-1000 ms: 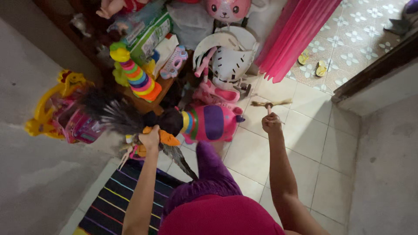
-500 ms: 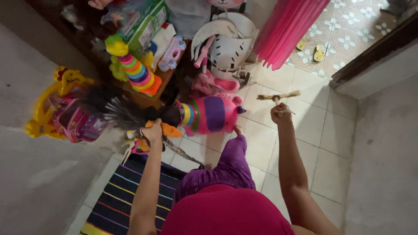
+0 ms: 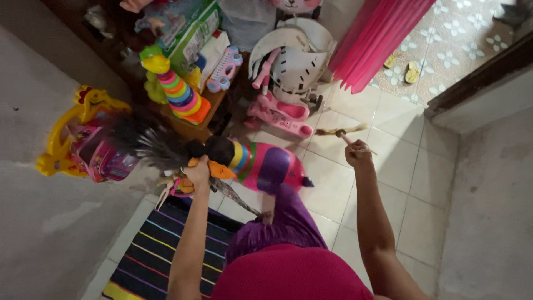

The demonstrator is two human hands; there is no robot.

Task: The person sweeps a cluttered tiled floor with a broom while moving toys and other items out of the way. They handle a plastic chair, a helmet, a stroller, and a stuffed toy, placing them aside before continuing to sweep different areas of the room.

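My left hand (image 3: 199, 172) grips a feather duster (image 3: 145, 143) with dark feathers that fan out to the left; its thin handle runs down to the right past my leg. My right hand (image 3: 358, 154) is raised over the tiled floor and holds a short stick (image 3: 340, 133) with a frayed straw end pointing left. Between my hands lies a striped pink and purple toy animal (image 3: 261, 164) on the floor. An orange toy piece sits just under my left hand.
A rainbow stacking-ring toy (image 3: 179, 95) stands on a low wooden table. A yellow and pink ride-on toy (image 3: 83, 141) is at the left, a pink scooter (image 3: 280, 111) and white helmet (image 3: 294, 64) ahead. A striped rug (image 3: 147, 253) lies below, a pink curtain (image 3: 383, 33) at the upper right.
Both hands have dropped slightly lower in view and the stick has shifted a little right. Each hand keeps its hold.
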